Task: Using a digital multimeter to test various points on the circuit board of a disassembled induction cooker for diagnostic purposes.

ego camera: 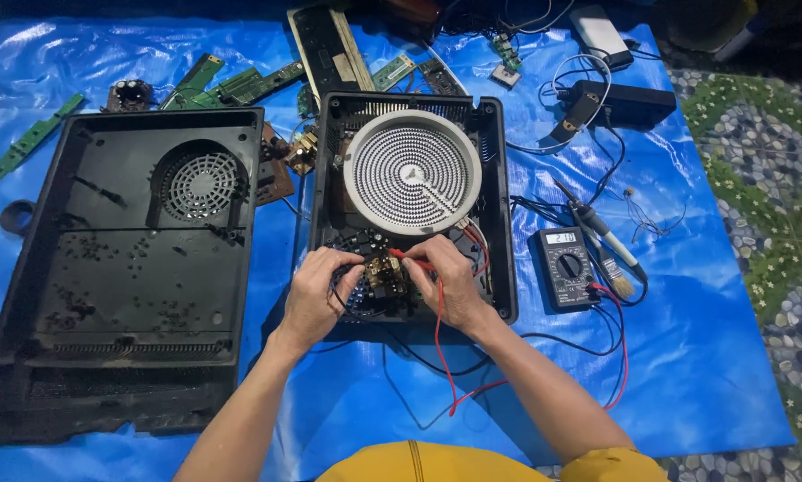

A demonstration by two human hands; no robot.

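An opened black cooker housing [501,192] lies on a blue plastic sheet, with a round white heating coil [412,171] in its upper half. Below the coil sits a small circuit board [385,273]. My right hand [450,281] is shut on a red test probe [410,258], its tip touching the board. My left hand [318,295] pinches a black probe at the board's left side. Red and black leads [440,344] run from my hands toward a black multimeter [566,267] to the right.
A large black cooker base [133,268] with a fan grille lies at left. Green circuit boards [240,85] are scattered along the top. A soldering iron [602,228], a brush [617,281] and a black power adapter [629,103] lie at right. Patterned floor borders the sheet.
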